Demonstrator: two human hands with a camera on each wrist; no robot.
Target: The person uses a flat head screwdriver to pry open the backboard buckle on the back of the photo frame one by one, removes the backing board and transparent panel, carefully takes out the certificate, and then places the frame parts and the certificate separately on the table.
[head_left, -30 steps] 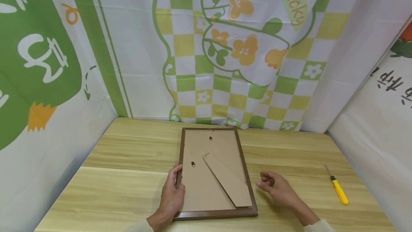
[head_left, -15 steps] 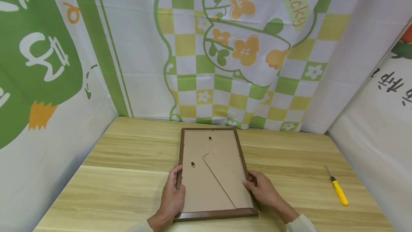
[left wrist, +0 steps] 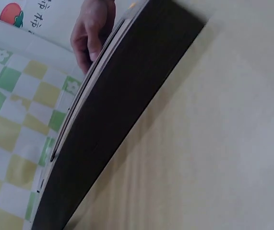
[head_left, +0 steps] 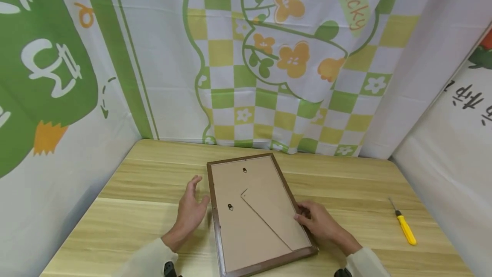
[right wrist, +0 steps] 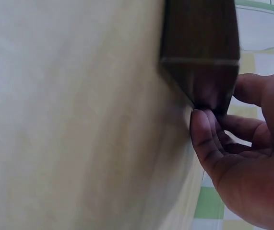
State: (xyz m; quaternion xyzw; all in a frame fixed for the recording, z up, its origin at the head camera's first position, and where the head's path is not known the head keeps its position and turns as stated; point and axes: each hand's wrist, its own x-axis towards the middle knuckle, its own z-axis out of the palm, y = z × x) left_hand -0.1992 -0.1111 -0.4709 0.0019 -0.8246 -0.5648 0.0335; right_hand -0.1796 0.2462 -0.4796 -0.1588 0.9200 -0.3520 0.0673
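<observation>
A brown-edged picture frame [head_left: 261,217] shows its beige backing upward, with two small hanging rings and an easel leg lying flat against the board. My right hand [head_left: 319,222] grips its right side, thumb on top and fingers underneath. In the right wrist view the fingers [right wrist: 208,139] curl at the dark corner of the frame [right wrist: 201,38]. My left hand [head_left: 191,210] is off the left side, fingers spread and apart from the edge. The left wrist view shows the frame's dark side wall [left wrist: 103,120] raised at an angle over the table.
A yellow-handled screwdriver [head_left: 405,228] lies on the wooden table [head_left: 153,183] at the right. Patterned cloth [head_left: 269,97] hangs behind the table and along both sides.
My right hand came in and took hold of the frame's right side. The easel leg went flat. The frame has turned and tilted, and my left hand has let go, moving left.
</observation>
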